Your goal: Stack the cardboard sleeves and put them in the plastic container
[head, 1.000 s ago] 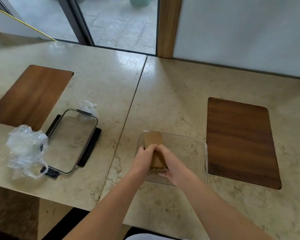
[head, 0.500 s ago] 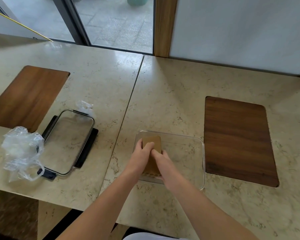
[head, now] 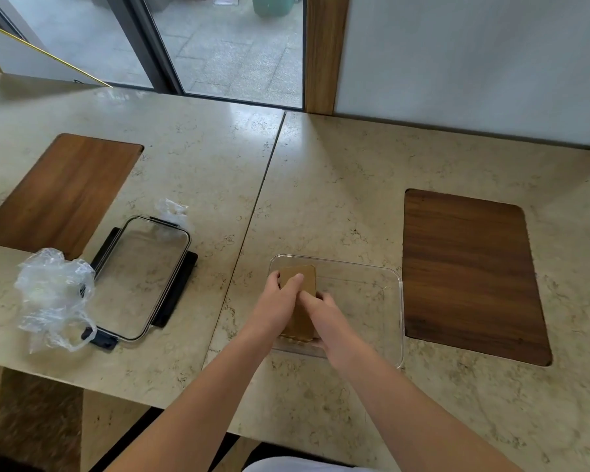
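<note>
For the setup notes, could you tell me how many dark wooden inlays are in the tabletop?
2. One wooden inlay lies at the far left, behind the lid; the other wooden inlay lies right of the plastic container. More may lie outside the view.

One wide-angle camera sits on the person's head, looking forward and down over the stone table (head: 338, 185) from close above. Both forearms reach in from the bottom edge, and the glass door (head: 218, 46) fills the top left.
</note>
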Action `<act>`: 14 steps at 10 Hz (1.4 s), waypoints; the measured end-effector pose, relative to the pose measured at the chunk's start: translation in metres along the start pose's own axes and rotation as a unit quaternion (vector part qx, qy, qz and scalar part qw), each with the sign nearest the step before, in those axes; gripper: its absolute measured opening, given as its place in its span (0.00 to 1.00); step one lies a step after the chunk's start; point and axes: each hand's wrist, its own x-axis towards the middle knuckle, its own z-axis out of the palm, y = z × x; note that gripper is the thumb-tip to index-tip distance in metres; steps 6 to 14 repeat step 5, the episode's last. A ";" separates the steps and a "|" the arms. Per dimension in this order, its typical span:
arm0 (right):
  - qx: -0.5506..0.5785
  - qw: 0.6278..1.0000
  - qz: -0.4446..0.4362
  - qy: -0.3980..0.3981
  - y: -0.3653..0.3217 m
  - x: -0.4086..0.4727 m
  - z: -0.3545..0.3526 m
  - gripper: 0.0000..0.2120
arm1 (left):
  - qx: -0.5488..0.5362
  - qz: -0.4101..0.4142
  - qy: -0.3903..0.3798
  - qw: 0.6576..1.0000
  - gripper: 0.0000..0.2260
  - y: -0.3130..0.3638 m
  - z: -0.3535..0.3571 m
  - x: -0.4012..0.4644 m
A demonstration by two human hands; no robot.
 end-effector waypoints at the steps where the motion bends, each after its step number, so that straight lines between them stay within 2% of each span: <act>1: -0.008 1.000 0.007 0.005 -0.002 -0.001 -0.001 0.27 | 0.020 0.031 0.009 0.999 0.32 0.004 -0.001 -0.005; 2: -0.012 1.000 0.000 0.012 -0.004 -0.001 -0.003 0.35 | 0.064 0.087 0.029 0.994 0.32 0.012 -0.002 -0.012; 3: -0.019 0.999 -0.030 0.007 -0.008 -0.005 -0.005 0.51 | 0.142 0.144 0.049 0.978 0.34 0.019 0.001 -0.020; 4: -0.029 0.999 -0.042 0.020 -0.010 -0.004 -0.012 0.52 | 0.215 0.237 0.113 0.941 0.24 0.023 0.007 -0.029; 5: -0.051 0.996 -0.052 0.053 -0.009 -0.011 -0.025 0.36 | 0.230 0.362 0.171 0.887 0.05 0.026 0.020 -0.041; 14: -0.051 0.996 -0.052 0.053 -0.009 -0.011 -0.025 0.36 | 0.230 0.362 0.171 0.887 0.05 0.026 0.020 -0.041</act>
